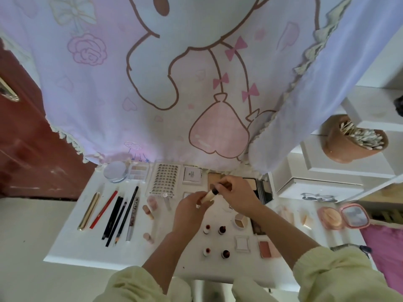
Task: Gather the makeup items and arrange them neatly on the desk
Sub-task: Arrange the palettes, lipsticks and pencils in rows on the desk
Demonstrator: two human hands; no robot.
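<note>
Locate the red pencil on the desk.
In the head view, the red pencil lies on the left side of the desk, between the gold tube and the black pencils.

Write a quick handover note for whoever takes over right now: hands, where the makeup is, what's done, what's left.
Left hand grips the cream tube; right hand pinches its dark end.
Done: pencils lined up at left of the desk, lash tray along the back, four small lipsticks in a square.
Left: set the tube down; open pink compact lies apart on the right.
</note>
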